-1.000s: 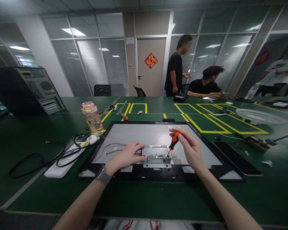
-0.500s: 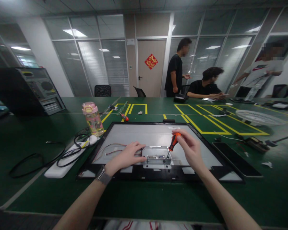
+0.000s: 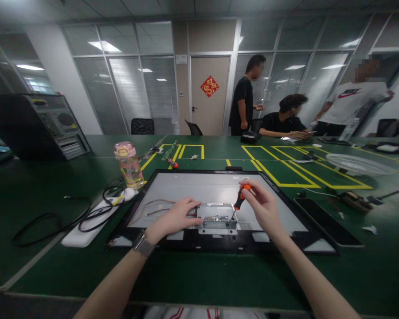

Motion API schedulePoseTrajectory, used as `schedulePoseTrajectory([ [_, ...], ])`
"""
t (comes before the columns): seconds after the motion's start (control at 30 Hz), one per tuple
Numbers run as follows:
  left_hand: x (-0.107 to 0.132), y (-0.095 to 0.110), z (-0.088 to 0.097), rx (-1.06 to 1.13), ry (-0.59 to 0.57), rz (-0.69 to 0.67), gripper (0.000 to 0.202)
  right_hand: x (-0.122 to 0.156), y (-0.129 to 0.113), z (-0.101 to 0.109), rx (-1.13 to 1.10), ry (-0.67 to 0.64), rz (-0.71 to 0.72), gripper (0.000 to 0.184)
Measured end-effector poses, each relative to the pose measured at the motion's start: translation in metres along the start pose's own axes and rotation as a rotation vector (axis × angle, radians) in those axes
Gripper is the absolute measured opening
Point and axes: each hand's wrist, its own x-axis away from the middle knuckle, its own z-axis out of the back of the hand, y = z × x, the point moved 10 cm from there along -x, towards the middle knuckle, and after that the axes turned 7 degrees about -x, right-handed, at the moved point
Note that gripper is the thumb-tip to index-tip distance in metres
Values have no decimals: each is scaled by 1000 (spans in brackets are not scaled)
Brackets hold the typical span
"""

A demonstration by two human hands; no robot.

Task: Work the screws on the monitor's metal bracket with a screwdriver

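A black-framed monitor panel lies back-up on the green table, its silvery back exposed. Near its front edge sits a small metal bracket. My left hand rests flat on the panel with fingertips against the bracket's left side, fingers stretched out. My right hand pinches an orange-and-black screwdriver upright, its tip down at the bracket's right end. Thin wires run across the panel left of the bracket.
A pink-lidded bottle, a white power strip with black cables and a computer case are at left. A dark slab, a fan grille and small parts lie at right. Three people are at the far side.
My hands and the screwdriver have barely shifted on the bracket. A person in a white shirt has come into view at the far right.
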Motion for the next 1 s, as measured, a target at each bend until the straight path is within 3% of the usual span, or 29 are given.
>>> schedulePoseTrajectory([
  [0.13,-1,0,0,4,7,-11,54,1,0,4,-4,29,12,11],
  [0.33,-1,0,0,-11,3,-13,53,2,2,-1,-29,-19,-47,26],
  [0.6,0,2,1,-7,0,-13,54,1,0,5,-25,43,-13,14],
  [0.83,0,1,1,-8,-1,-3,54,2,15,-8,-214,-144,-113,28],
  [1.0,0,1,0,-10,-2,-14,53,3,14,-14,-212,-190,-144,30],
])
